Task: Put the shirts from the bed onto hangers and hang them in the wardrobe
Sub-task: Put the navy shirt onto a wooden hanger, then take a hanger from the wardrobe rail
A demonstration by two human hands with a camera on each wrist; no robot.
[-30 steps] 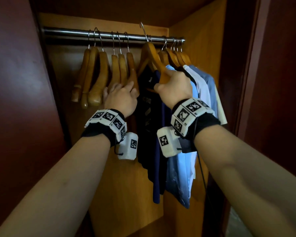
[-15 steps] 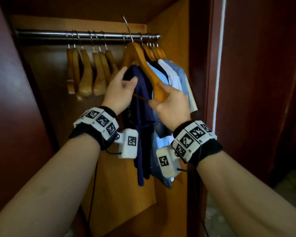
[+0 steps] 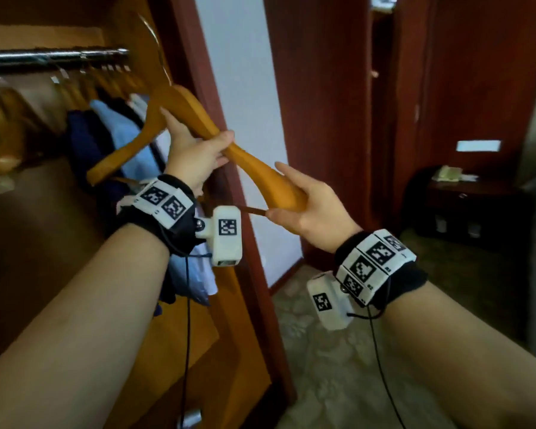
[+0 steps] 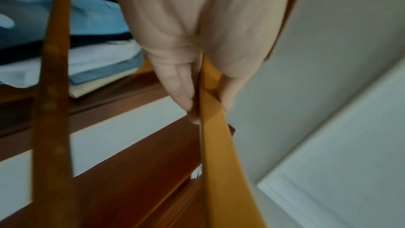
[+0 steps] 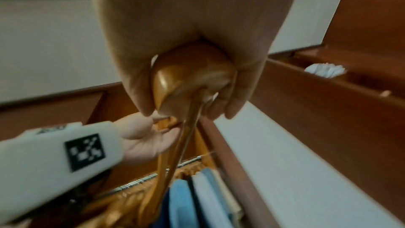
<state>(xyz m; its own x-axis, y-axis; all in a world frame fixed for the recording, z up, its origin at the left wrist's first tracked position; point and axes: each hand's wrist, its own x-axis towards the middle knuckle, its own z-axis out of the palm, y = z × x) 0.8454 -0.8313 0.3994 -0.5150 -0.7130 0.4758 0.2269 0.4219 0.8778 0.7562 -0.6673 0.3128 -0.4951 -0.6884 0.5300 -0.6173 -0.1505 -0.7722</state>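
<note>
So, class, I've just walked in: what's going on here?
A person stands at an open wardrobe holding a bare wooden hanger in both hands. The left hand grips its middle, the right hand holds one rounded end. The hanger is off the rail and carries no shirt. Several shirts already hang inside beside spare hangers.

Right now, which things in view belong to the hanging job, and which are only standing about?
For the job:
- wooden hanger, bare, held by left hand and right hand
- wardrobe rail
- hung shirts
- spare hangers

Standing about:
- dark side table with papers
- patterned carpet
</note>
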